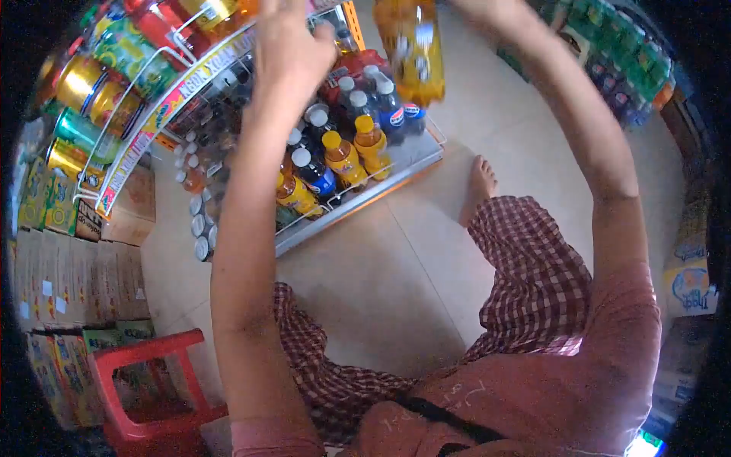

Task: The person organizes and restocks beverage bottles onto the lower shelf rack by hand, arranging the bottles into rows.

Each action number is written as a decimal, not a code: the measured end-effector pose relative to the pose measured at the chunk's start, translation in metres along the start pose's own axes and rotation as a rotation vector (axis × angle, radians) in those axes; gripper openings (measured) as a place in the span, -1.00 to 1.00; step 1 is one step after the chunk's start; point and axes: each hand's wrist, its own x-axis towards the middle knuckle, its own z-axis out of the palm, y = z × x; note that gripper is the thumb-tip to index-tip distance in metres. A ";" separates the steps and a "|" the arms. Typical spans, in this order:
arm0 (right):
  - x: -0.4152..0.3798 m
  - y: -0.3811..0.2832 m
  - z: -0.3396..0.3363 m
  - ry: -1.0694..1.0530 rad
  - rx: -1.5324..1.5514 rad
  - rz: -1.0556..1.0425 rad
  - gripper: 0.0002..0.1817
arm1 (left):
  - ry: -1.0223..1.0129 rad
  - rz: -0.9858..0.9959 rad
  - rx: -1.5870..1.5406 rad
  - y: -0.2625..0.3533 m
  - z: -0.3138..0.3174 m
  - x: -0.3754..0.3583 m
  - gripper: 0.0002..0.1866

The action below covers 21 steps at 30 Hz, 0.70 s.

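Raised to the top centre-left, my left hand (293,49) is in front of the drinks rack, its fingers blurred and partly cut off by the frame edge. A large bottle of yellow-orange drink (415,53) hangs at the top centre, its upper end out of frame. My right hand (476,6) is at the top edge beside that bottle, mostly cut off, so its grip cannot be made out. Below the bottle, the rack's lower shelf (365,194) holds yellow-capped orange bottles (344,160) and dark white-capped bottles (391,107).
An upper shelf with a lettered strip (164,107) carries cans at the upper left. Cartons (84,274) and a red plastic stool (148,346) are at the left. Packs of green bottles (624,46) stand upper right. My bare foot (480,183) rests on the tiled floor.
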 end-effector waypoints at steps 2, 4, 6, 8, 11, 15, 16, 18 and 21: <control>-0.044 0.027 0.017 -0.024 -0.060 0.057 -0.55 | -0.351 -0.230 -0.257 0.018 0.022 -0.030 -0.54; -0.080 0.054 0.036 -0.030 -0.110 0.123 -0.52 | -0.515 -0.304 -0.434 0.026 0.058 -0.063 -0.47; -0.103 0.093 0.057 0.031 -0.155 0.173 -0.56 | -0.590 -0.364 -0.499 0.038 0.077 -0.084 -0.40; -0.120 0.111 0.073 0.063 -0.109 0.268 -0.57 | -0.697 -0.439 -0.401 0.046 0.087 -0.092 -0.40; -0.134 0.150 0.091 -0.049 -0.173 0.330 -0.46 | -0.669 -0.435 -0.390 0.042 0.113 -0.111 -0.47; -0.147 0.155 0.109 -0.028 -0.104 0.261 -0.47 | -0.669 -0.363 -0.290 0.032 0.126 -0.124 -0.51; -0.153 0.158 0.115 0.003 -0.078 0.216 -0.44 | -0.709 -0.370 -0.189 0.033 0.126 -0.125 -0.48; -0.155 0.166 0.122 -0.032 -0.107 0.280 -0.45 | -0.679 -0.395 -0.212 0.035 0.124 -0.126 -0.45; -0.151 0.172 0.124 -0.120 -0.101 0.348 -0.49 | -0.543 -0.421 -0.243 0.034 0.122 -0.124 -0.38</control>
